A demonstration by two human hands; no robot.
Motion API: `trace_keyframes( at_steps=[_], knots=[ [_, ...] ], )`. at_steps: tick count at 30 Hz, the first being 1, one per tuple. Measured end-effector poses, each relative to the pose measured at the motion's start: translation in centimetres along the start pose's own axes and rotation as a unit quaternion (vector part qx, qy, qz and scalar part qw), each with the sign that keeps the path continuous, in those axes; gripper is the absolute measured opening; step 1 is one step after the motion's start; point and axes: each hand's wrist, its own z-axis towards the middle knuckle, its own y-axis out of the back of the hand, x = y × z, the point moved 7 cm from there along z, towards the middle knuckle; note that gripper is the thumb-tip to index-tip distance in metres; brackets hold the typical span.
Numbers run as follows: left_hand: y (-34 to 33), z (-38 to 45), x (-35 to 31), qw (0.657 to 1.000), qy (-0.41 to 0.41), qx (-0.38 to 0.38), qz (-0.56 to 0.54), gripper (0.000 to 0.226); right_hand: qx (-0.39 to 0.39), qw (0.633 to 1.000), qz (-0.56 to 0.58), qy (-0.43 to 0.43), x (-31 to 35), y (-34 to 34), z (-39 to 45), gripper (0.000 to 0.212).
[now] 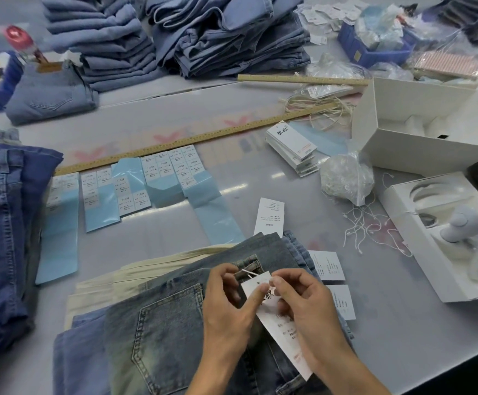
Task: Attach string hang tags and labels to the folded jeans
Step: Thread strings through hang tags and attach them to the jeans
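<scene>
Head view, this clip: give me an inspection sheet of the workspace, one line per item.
Surface: grey glossy table, crowded.
Job's things: washed blue folded jeans nearest; white paper hang tag with white string at the belt loop.
Clutter: blue-backed label sheets, two wooden rulers, white tag stack, loose strings, open white boxes.
Hands: left hand and right hand both pinch the tag.
Cables: nothing seen.
Surroundings: folded jeans stacks behind; blue plastic bin.

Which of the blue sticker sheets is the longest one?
The leftmost blue sticker sheet, beside the dark blue jeans. Its bare blue backing reaches nearer the camera than the other four.
</scene>
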Motion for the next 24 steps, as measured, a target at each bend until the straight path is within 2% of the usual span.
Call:
trace_keyframes(
  at_steps=[4,7,10,14,16,18,19,20,21,22,23,24],
  knots=[
    [-1.5,-3.3,1.5,0.986,0.121,0.092,-0.062,0.066,-0.02,0.999,0.046,-0.015,-0.5,-0.8,0.0,0.019],
    [-0.8,-4.4,2.7,0.977,0.178,0.081,-0.081,0.06,0.001,1.0,0.013,-0.02,-0.8,-1.8,-0.5,0.018],
    [1.3,-4.2,3.6,0.968,0.22,0.044,-0.108,0.053,0.037,0.997,-0.063,0.013,-0.1,-2.6,-0.8,0.025],
    [5.2,-2.9,3.9,0.973,0.213,0.026,-0.091,0.033,0.116,0.968,-0.196,0.104,0.8,-4.8,-1.8,0.033],
    [7.2,-2.1,3.9,0.978,0.199,0.028,-0.055,0.028,0.176,0.939,-0.264,0.135,0.1,-6.5,-2.7,0.026],
    [9.2,-1.4,3.8,0.984,0.172,0.033,0.008,0.028,0.261,0.888,-0.338,0.168,-1.5,-8.6,-3.7,0.018],
    [10.1,-1.1,3.9,0.985,0.157,0.035,0.062,0.029,0.309,0.849,-0.388,0.182,-2.8,-9.7,-4.3,0.019],
    [11.0,-0.9,4.2,0.981,0.146,0.035,0.126,0.028,0.354,0.794,-0.453,0.197,-4.3,-10.7,-5.0,0.025],
    [11.8,-0.7,4.5,0.971,0.138,0.039,0.192,0.026,0.39,0.735,-0.514,0.209,-5.7,-11.5,-5.6,0.031],
    [12.5,-0.6,4.9,0.959,0.136,0.046,0.244,0.025,0.414,0.695,-0.546,0.216,-6.7,-12.2,-6.1,0.036],
    [12.9,-0.6,5.3,0.951,0.14,0.052,0.271,0.025,0.423,0.688,-0.55,0.212,-7.2,-12.8,-6.5,0.038],
    [13.1,-0.6,5.8,0.949,0.15,0.058,0.271,0.028,0.418,0.7,-0.542,0.204,-7.5,-13.3,-6.9,0.041]
  ],
)
